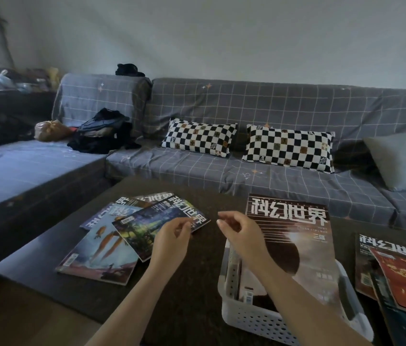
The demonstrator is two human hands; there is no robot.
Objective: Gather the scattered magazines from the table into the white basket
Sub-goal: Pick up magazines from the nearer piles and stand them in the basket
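Observation:
Several scattered magazines overlap on the dark table's left part, a dark green-covered one on top and an orange-figured one nearest me. My left hand is at the top magazine's right corner, thumb and fingers curled and pinching its edge. My right hand hovers with loosely curled fingers, holding nothing, over the left rim of the white basket. A large brown magazine leans in the basket and sticks out past its far side. More magazines, a red one on top, lie stacked to the basket's right.
The dark table runs close to a grey checked sofa behind it. Two black-and-white cushions and a pile of dark clothes lie on the sofa. Wooden floor shows at the lower left.

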